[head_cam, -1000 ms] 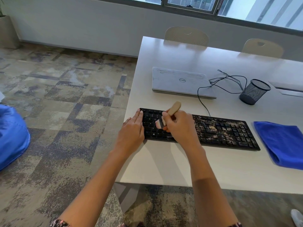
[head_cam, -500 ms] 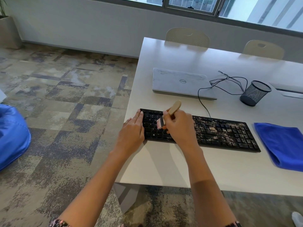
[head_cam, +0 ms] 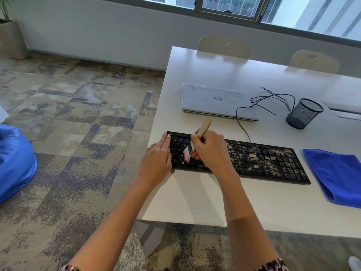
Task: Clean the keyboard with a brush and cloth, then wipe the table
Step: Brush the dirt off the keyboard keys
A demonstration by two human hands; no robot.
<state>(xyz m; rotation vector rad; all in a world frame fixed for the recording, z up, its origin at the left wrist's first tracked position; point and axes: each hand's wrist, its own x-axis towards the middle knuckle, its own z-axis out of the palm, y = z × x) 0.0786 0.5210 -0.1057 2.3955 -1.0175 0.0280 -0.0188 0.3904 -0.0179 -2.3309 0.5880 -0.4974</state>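
Gripping brush [head_cam: 197, 140] over keyboard [head_cam: 259, 161]: right hand [head_cam: 212, 151]; left hand [head_cam: 158, 156] flat, fingers straight, steadying keyboard end.

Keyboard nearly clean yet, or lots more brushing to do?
Not yet. The keys at the left end of the keyboard look dark and clean. The right hand grips the brush there while the left hand presses on that end. The middle and right keys are covered in crumbs. The blue cloth lies unused, and the table is not yet wiped.
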